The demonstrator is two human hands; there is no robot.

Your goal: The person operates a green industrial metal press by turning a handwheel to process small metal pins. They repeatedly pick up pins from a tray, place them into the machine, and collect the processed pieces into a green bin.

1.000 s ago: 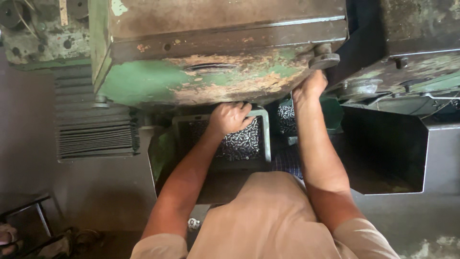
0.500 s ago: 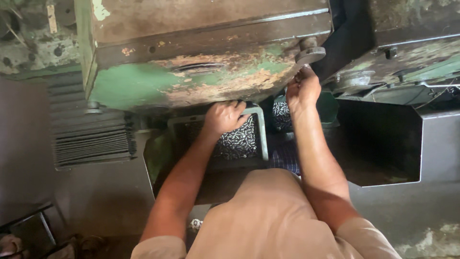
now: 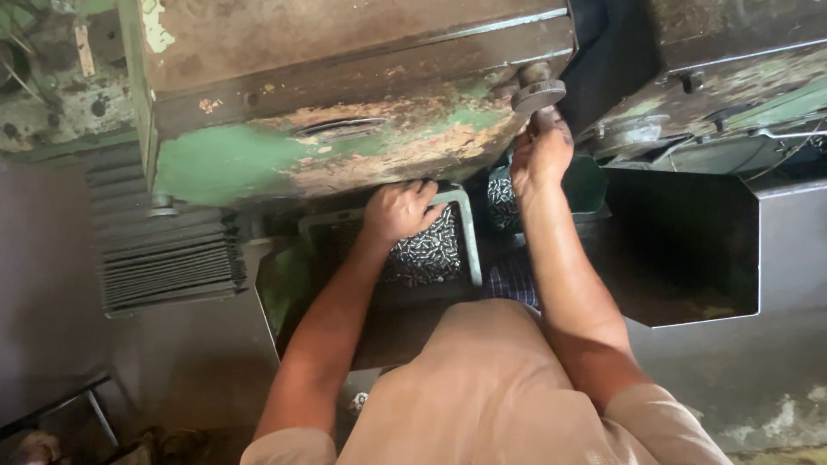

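Steel knob (image 3: 538,93), axis toward four o'clock off the green machine (image 3: 258,159): right hand (image 3: 541,155) pinches it; left hand (image 3: 398,211) curls over tray (image 3: 469,245) of small metal parts (image 3: 426,254).

Rusty, flaking-painted metal machine housing (image 3: 345,155)

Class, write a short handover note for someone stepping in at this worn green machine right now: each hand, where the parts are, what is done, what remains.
Left hand: resting closed on the small metal parts in the tray under the green machine; whether it holds any cannot be seen.
Right hand: raised to the round metal knob at the machine's right corner, fingers touching it.
Done: tray is full of parts.
Left: cannot be judged from this view; a second heap of parts sits beside the tray.
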